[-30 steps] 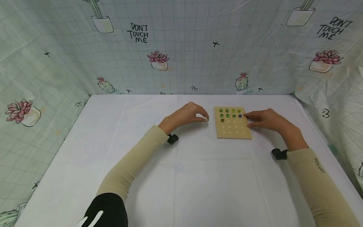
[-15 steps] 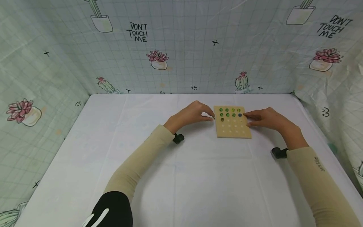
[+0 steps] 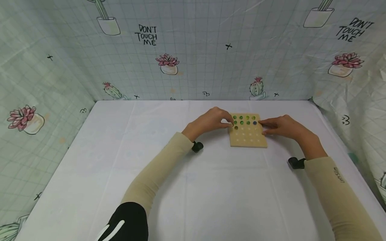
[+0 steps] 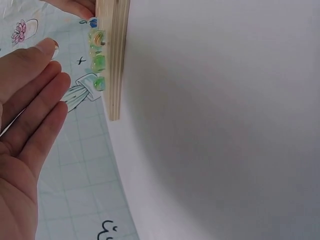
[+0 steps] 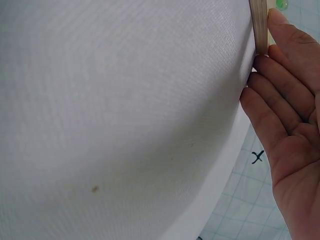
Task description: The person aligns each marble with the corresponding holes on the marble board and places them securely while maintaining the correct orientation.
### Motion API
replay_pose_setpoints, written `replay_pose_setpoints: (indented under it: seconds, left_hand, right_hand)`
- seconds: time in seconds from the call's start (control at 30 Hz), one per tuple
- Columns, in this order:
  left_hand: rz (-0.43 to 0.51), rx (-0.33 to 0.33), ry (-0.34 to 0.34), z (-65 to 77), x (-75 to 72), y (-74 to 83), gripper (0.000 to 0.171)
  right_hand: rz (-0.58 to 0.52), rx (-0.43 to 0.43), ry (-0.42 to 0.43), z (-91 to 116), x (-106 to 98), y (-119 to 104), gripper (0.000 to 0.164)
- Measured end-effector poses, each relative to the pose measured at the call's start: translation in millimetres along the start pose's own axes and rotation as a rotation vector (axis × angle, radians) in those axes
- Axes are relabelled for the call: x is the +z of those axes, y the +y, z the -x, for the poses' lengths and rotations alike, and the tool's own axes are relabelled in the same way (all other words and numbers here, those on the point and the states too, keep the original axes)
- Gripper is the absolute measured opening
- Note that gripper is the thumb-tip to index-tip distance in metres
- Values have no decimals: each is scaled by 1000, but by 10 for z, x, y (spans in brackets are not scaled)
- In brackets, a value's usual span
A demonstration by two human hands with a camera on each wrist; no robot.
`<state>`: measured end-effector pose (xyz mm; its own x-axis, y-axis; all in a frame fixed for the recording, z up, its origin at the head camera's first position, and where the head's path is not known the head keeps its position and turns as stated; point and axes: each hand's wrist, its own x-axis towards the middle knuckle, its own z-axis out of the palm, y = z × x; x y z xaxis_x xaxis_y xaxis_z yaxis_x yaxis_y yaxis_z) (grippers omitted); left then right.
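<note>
A square wooden board (image 3: pixel 255 142) with rows of shallow round hollows lies on the table, right of centre. Glass marbles fill its two far rows, mostly green (image 3: pixel 242 123) with one blue marble (image 3: pixel 254 123) at the right end. A darker marble (image 3: pixel 236 128) sits at the left of the third row. My left hand (image 3: pixel 211 121) is over the board's left edge, pinching a small clear marble (image 4: pixel 56 49) between thumb and forefinger, its other fingers extended. At the right edge, my right hand (image 3: pixel 283 128) touches the board with fairly straight fingers and thumb.
A white cloth (image 3: pixel 193 187) covers the table. Behind it and along both sides hangs a patterned curtain (image 3: pixel 199 67) with cactus drawings. Each wrist wears a small black camera, such as the left camera (image 3: pixel 197 147).
My left hand has moved right with the pinched marble, from beside the board to over its left edge. The right hand and the board have stayed in place.
</note>
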<state>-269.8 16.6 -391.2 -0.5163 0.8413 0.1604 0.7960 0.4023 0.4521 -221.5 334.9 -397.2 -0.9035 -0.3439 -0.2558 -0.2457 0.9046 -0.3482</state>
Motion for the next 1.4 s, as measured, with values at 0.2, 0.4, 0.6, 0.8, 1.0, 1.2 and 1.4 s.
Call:
replay_pose_setpoints:
  seconds: [0.2,0.4,0.6,0.8,1.0,1.2,1.4]
  left_hand:
    - [-40,-14,-27,-98,32,0,19]
    - [-28,-35,-25,-169,89,23,19]
    - [36,-79,4,-225,176,62,18]
    - [38,-115,18,-280,218,123,16]
    - [-9,-145,18,-358,201,186,16]
    - [-30,-209,-28,-439,211,258,18]
    - [-44,-266,-42,-465,270,311,20]
  right_hand:
    - [8,-7,8,3,-9,0,63]
    - [22,-5,5,-8,-2,0,63]
    - [24,-2,4,4,-7,-15,63]
    - [25,-9,7,16,-10,-24,62]
    - [41,-13,13,13,-15,-3,61]
    - [35,-14,-1,1,-16,14,63]
    - [36,-19,-10,2,-18,24,65]
